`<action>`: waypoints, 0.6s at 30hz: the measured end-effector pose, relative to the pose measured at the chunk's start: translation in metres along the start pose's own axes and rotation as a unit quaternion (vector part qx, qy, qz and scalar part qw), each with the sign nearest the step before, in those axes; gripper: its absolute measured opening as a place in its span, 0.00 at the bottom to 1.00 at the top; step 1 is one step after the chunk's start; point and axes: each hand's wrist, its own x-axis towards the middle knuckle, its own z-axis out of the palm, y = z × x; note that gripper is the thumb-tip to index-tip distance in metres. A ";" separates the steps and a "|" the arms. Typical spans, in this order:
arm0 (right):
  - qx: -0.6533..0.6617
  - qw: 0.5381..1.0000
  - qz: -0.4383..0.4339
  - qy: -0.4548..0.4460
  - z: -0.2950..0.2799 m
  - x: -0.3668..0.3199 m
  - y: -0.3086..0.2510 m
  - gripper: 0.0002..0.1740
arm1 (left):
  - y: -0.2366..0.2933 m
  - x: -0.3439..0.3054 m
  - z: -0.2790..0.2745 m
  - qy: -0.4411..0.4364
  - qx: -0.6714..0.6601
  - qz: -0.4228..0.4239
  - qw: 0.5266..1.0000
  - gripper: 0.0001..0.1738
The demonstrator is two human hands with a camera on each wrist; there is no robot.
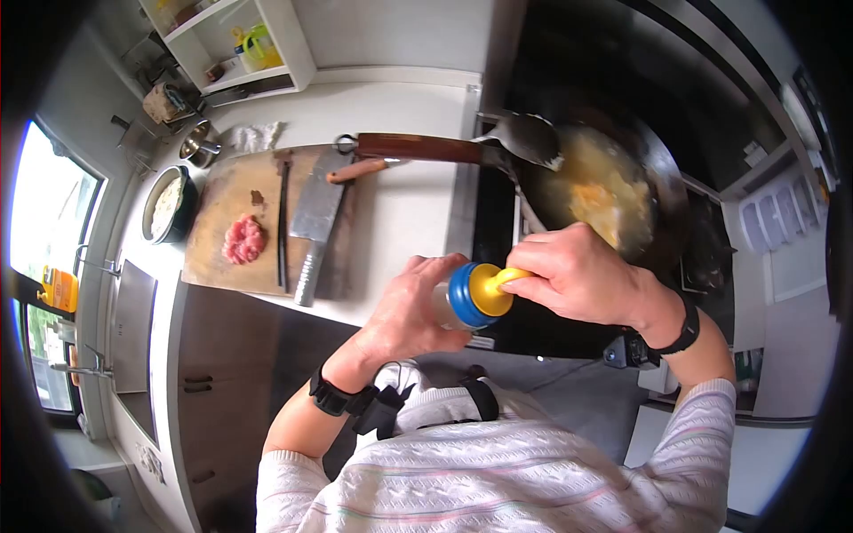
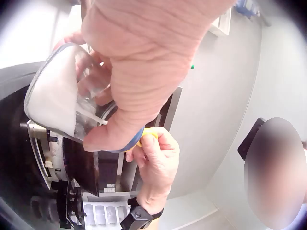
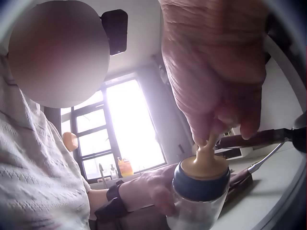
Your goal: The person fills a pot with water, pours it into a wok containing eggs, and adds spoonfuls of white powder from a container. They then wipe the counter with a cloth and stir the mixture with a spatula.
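Observation:
My left hand (image 1: 404, 306) grips a clear glass jar (image 2: 53, 96) from the side, its fingers curled round the body. White grainy contents fill part of the jar, and a thin pale stem shows inside the glass. On top sit a blue collar (image 1: 462, 294) and a yellow lid (image 1: 484, 289) with a raised handle. The fingers and thumb of my right hand (image 1: 577, 271) pinch that handle. In the right wrist view the lid (image 3: 206, 167) sits on the collar. Both hands are in front of the stove, near a wok (image 1: 665, 164) with yellow egg (image 1: 597, 191) in liquid.
A metal ladle (image 1: 530, 139) lies over the wok's rim. The wooden wok handle (image 1: 418, 147) reaches across the counter. To the left, a cutting board (image 1: 209, 204) bears minced meat (image 1: 244, 240), dark chopsticks (image 1: 283, 222) and a cleaver (image 1: 315, 206). Beyond stands a bowl (image 1: 166, 206).

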 end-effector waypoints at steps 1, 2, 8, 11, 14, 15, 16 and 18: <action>0.002 1.000 0.006 0.001 0.004 0.012 -0.001 0.09 | -0.009 0.001 -0.009 -0.004 -0.025 0.005 1.000 0.45; 0.003 1.000 0.014 0.002 0.007 0.026 -0.004 0.10 | -0.019 0.003 -0.020 -0.010 -0.051 0.011 0.999 0.45; 0.001 1.000 0.025 0.017 0.038 0.118 -0.017 0.08 | -0.081 0.006 -0.102 -0.053 -0.061 0.000 0.997 0.42; -0.006 0.997 0.040 0.071 0.054 0.151 -0.026 0.10 | -0.105 0.009 -0.136 -0.044 -0.059 0.005 0.997 0.42; 0.036 0.989 0.090 0.108 0.061 0.162 -0.038 0.19 | -0.141 0.016 -0.171 -0.011 -0.118 -0.010 0.993 0.43; 0.051 0.984 0.126 0.112 0.061 0.162 -0.042 0.21 | -0.153 0.023 -0.185 0.011 -0.132 0.000 0.991 0.42; 0.059 0.981 0.154 0.106 0.067 0.159 -0.040 0.18 | -0.168 0.032 -0.197 0.036 -0.135 -0.009 0.990 0.42; 0.056 0.982 0.162 0.085 0.086 0.147 -0.027 0.16 | -0.192 0.055 -0.222 0.079 -0.141 -0.028 0.986 0.42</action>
